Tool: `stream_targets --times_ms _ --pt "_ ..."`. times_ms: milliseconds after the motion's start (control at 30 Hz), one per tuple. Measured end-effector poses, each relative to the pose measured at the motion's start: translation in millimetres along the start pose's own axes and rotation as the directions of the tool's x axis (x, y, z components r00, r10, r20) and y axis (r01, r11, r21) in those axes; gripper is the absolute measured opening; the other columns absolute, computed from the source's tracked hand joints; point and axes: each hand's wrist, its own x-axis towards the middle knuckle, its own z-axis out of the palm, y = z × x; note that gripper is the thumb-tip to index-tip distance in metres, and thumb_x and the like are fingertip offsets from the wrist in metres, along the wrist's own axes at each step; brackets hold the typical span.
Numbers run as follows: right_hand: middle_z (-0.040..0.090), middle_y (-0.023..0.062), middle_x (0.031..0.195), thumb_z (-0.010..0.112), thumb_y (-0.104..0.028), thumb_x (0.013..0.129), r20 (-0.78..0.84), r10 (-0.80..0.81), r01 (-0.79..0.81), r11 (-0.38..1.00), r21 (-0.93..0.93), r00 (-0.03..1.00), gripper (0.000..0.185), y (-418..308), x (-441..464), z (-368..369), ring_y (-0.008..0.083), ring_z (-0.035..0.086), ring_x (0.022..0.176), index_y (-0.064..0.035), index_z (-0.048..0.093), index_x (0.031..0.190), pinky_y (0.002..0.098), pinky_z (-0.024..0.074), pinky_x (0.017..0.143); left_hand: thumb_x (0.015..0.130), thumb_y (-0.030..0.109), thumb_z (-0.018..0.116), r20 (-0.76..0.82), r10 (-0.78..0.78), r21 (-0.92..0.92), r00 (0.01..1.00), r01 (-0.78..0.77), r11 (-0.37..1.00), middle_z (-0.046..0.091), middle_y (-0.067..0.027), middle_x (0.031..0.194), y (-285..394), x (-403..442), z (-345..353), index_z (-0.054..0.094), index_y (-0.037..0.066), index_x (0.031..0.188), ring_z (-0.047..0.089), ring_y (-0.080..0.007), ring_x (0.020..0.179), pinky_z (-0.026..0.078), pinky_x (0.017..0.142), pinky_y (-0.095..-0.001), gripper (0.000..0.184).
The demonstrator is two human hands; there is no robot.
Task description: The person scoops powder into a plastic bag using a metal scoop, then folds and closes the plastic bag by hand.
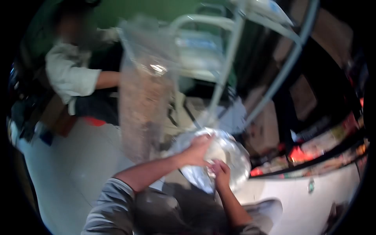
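Note:
A round, shiny, silvery basin or bag-lined container (241,162) sits low in front of me, with pale contents that are blurred. My left hand (197,150) reaches over its left side, fingers toward its middle. Close beside it, my right hand (221,170) is bent inward over the same container, its fingers drawn together. Both hands are smeared by motion, and whatever lies between the fingers is too small to name. Just left of the container stands a tall clear plastic bag (145,98) filled with brownish pieces.
Another person (72,70) in a light top sits at the upper left, an arm behind the tall bag. A pale metal-framed rack (227,62) holds plastic packs. Colourful packages (301,153) lie at the right. Light floor (86,152) shows at the left.

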Motion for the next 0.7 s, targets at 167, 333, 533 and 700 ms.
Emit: stream_targets --times_ms 167,333,533,700 --pt "0.064 0.0083 0.077 0.052 -0.005 0.082 0.025 0.081 -0.081 0.997 0.005 0.996 0.021 -6 5 1 0.0145 0.060 0.064 0.0041 0.064 0.097 0.0265 0.0482 0.057 0.060 0.024 0.086 -0.016 -0.121 -0.089 0.993 0.119 0.989 0.035 -0.0228 0.136 -20 -1 -3 0.015 0.005 0.150 0.033 -0.0408 0.129 0.026 0.107 -0.0484 0.117" --pt "0.060 0.0097 0.069 0.048 0.001 0.082 -0.214 -0.301 0.223 0.920 -0.323 0.929 0.015 2 7 -11 0.0150 0.052 0.046 0.0036 0.061 0.076 0.0283 0.0408 0.042 0.058 0.022 0.087 -0.008 -0.196 -0.066 0.981 0.195 0.979 0.033 -0.0226 0.135 -32 2 -8 0.014 0.008 0.149 0.031 -0.0422 0.130 0.026 0.107 -0.0495 0.118" --pt "0.059 0.0083 0.076 0.057 -0.037 0.093 0.598 -0.445 0.322 0.896 0.307 0.667 0.037 -203 -137 135 0.0162 0.052 0.066 -0.0009 0.064 0.089 0.0356 0.0437 0.064 0.056 0.025 0.088 0.048 -0.228 -0.064 0.972 0.231 0.971 0.033 -0.0221 0.137 -38 -2 1 0.015 0.007 0.149 0.031 -0.0404 0.132 0.027 0.107 -0.0495 0.119" --pt "0.059 0.0082 0.077 0.058 -0.034 0.092 0.794 -0.506 0.267 0.860 0.435 0.338 0.033 -221 -145 179 0.0164 0.053 0.067 -0.0013 0.063 0.090 0.0356 0.0439 0.064 0.055 0.036 0.089 0.006 -0.126 0.003 0.992 0.126 0.992 0.032 -0.0257 0.138 -62 -3 23 0.014 0.006 0.150 0.032 -0.0437 0.130 0.027 0.107 -0.0529 0.124"
